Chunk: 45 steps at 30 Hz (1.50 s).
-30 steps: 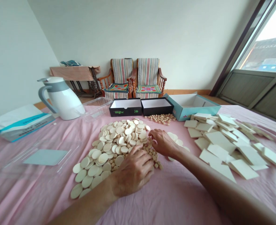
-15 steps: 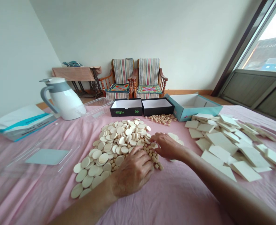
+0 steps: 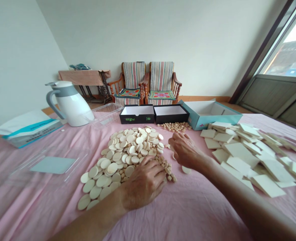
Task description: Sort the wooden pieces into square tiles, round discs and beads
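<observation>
Many pale round wooden discs lie heaped on the pink cloth. Small wooden beads sit at the heap's right side. My left hand rests low over the near edge of the heap, its fingers bent and reaching the beads; what is under them is hidden. My right hand is right of the heap, its fingers curled down and together; anything in them is too hidden to tell. A loose disc lies under its wrist. Another group of beads lies farther back, beyond my right hand.
Two black boxes and a light-blue box stand at the back. Square wooden pieces are piled right. On the left are a white jug, a clear plastic tray and a package.
My right hand has moved away from the beads, to the right and slightly back, and its fingers are more curled. My left hand has hardly moved. The view has shifted slightly.
</observation>
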Tool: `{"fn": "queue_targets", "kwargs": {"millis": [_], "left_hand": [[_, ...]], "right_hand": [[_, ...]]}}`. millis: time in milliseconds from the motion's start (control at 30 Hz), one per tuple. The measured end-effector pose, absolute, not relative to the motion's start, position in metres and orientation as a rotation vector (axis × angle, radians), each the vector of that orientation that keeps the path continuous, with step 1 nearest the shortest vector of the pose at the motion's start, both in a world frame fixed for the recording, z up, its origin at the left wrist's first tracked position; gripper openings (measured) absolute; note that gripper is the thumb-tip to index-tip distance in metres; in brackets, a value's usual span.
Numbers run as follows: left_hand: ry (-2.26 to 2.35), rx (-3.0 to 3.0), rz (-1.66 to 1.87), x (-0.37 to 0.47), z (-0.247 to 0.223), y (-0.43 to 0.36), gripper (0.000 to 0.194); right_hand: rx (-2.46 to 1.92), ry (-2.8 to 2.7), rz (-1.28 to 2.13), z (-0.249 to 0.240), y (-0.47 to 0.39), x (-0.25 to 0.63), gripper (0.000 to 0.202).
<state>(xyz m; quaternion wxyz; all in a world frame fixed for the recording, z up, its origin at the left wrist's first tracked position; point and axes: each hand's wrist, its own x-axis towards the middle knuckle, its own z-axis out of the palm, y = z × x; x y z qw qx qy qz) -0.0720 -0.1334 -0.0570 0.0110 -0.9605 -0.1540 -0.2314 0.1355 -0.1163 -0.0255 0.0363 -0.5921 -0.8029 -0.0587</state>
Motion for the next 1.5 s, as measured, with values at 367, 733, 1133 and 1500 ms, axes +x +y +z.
{"fn": "queue_targets", "kwargs": {"millis": [367,733,1133,1500], "left_hand": [[-0.517,-2.975,-0.788,-0.073,-0.050,-0.130,0.015],[-0.540,-2.964,-0.752,-0.075,-0.051,-0.129,0.016],[-0.535,-2.984,-0.733,-0.077,-0.053,-0.128,0.015],[-0.562,-3.010,-0.678,-0.077,-0.053,-0.127,0.011]], "right_hand": [[-1.566,-2.311,0.100,-0.058,-0.096,0.129,0.036],[-1.623,-2.175,0.075,-0.073,-0.091,0.123,0.025],[-1.859,-2.159,0.039,-0.061,-0.088,0.149,0.023],[-1.854,-2.267,0.007,-0.063,-0.089,0.150,0.027]]}}
